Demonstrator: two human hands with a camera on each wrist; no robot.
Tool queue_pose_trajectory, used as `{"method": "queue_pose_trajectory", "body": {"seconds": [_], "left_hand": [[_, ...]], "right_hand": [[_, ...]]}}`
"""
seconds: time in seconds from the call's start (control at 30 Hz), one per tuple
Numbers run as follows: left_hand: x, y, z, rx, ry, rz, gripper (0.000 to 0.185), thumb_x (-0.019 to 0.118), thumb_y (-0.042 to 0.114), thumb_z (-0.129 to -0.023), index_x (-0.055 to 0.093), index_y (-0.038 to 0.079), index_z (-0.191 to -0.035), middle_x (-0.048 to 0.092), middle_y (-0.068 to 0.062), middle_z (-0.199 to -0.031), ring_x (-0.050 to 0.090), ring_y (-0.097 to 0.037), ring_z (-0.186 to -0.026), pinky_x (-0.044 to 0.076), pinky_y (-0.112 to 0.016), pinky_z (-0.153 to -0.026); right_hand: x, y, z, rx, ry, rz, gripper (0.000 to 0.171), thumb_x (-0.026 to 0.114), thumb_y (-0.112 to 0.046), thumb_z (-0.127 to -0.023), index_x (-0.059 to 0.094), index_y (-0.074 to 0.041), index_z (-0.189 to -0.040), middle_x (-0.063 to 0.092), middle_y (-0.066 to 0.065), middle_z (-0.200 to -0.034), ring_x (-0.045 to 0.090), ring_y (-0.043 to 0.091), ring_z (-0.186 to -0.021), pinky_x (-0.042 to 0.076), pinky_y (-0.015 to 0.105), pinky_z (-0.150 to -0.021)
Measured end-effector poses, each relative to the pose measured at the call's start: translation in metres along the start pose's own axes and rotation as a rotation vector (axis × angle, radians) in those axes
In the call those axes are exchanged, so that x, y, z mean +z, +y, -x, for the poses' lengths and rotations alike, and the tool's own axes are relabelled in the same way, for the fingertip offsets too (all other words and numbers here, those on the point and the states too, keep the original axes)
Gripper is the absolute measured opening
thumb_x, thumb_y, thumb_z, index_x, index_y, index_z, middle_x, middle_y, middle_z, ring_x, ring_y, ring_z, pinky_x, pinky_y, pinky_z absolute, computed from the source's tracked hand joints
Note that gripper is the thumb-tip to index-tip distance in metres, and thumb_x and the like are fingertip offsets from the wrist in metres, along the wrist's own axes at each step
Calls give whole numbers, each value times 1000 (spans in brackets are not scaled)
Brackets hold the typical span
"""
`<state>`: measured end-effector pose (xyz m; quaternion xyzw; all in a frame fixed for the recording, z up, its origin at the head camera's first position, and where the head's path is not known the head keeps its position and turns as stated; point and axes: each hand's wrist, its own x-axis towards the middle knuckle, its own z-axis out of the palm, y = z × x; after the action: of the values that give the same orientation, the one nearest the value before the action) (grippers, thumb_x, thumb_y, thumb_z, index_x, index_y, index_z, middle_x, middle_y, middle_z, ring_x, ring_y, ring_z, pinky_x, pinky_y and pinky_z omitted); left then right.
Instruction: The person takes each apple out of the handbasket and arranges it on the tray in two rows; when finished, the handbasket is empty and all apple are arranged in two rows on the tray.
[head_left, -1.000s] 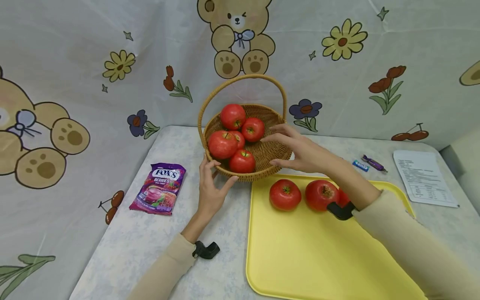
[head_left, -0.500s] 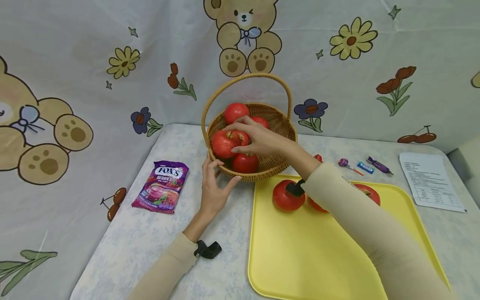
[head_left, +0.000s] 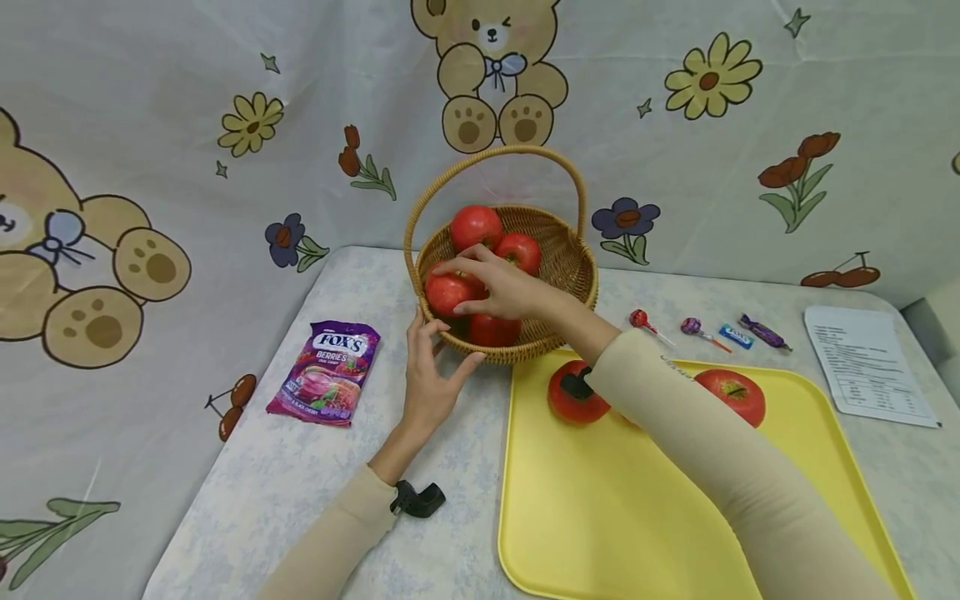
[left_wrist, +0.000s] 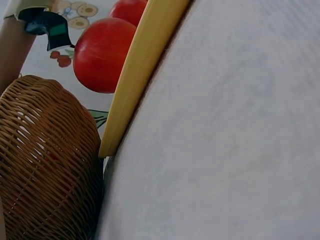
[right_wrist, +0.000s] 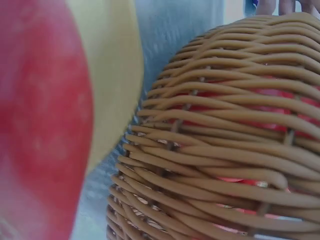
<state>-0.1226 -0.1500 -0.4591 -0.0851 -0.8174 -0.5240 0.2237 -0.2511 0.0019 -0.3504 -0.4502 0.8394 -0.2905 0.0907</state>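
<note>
A wicker basket (head_left: 558, 267) with a hoop handle holds several red tomatoes (head_left: 476, 225). My right hand (head_left: 491, 290) reaches into it, and its fingers and thumb curl round a tomato in the middle that is mostly hidden, beside the front-left tomato (head_left: 444, 293). My left hand (head_left: 433, 367) rests against the basket's front-left wall with fingers and thumb spread. On the yellow tray (head_left: 600, 517) lie a tomato (head_left: 570, 407) and another tomato (head_left: 733, 393). The left wrist view shows the basket (left_wrist: 45, 165), the tray's rim (left_wrist: 145, 65) and a tomato (left_wrist: 102, 55). The right wrist view is filled by the basket wall (right_wrist: 225, 150).
A purple candy bag (head_left: 324, 375) lies left of the basket. Two lollipops (head_left: 645, 321), wrapped sweets (head_left: 750, 333) and a printed sheet (head_left: 862, 367) sit at the back right. A patterned cloth backdrop rises behind the table.
My right hand has moved from the basket's right rim into the basket and down onto the tomatoes. The left hand has stayed on the basket.
</note>
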Motion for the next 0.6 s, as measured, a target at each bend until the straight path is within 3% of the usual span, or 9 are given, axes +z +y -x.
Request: {"method": "queue_pose_trajectory", "body": {"seconds": [0.37,0.6], "left_hand": [[1,-1,2,-12,-5,-6,57,74,34,-88,41,2,-123,12,-11,-162,21,-37,-148,48,-51,-103],[1,1,0,-9,-9,-7,58,75,31,-88,41,2,-124,14,-11,-161,18,-37,-149,48,-51,-103]], "right_hand": [[3,1,3,-44,67,47,54,77,-28,-86,55,-23,-135,44,14,-134,50,29,-121,46,50,-104],[-8,2,14,-73,120,21,54,80,-26,-83,58,-25,-133,46,11,-129,49,25,-119,49,46,-100]]}}
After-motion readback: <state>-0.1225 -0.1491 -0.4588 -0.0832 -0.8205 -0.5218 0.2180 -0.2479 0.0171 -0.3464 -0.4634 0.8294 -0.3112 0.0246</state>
